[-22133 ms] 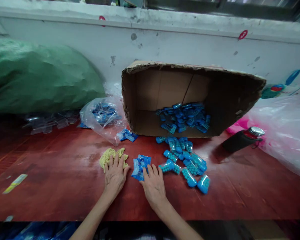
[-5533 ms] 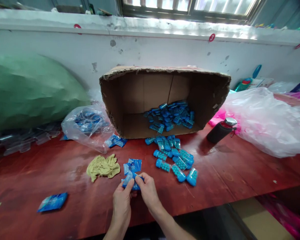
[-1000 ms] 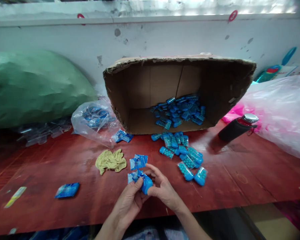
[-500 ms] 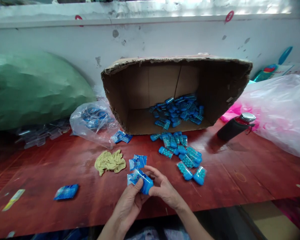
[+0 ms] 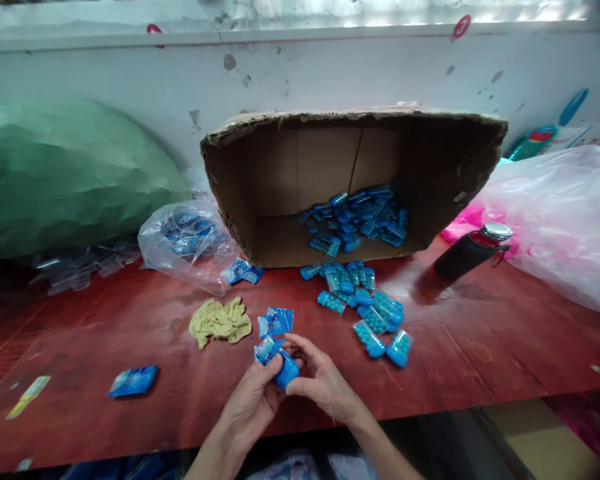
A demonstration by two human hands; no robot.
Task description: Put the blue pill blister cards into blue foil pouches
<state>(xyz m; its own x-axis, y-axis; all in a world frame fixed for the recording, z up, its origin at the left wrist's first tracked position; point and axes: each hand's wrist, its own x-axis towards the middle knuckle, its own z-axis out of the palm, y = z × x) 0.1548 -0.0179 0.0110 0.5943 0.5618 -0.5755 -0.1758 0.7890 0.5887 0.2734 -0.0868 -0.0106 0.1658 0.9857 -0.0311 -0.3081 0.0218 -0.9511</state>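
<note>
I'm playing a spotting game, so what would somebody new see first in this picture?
Probably the big box, lying open toward us at the back of the red table, with blue bottles inside and more in front. Next, maybe the huge green sack at the back left. Then the left hand and right hand, front and middle, holding a blue packet.

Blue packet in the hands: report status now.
Left hand gripping blue packet. Right hand curled at its right end. Flat blue wrapping just beyond; nothing seen blocking the hands.
</note>
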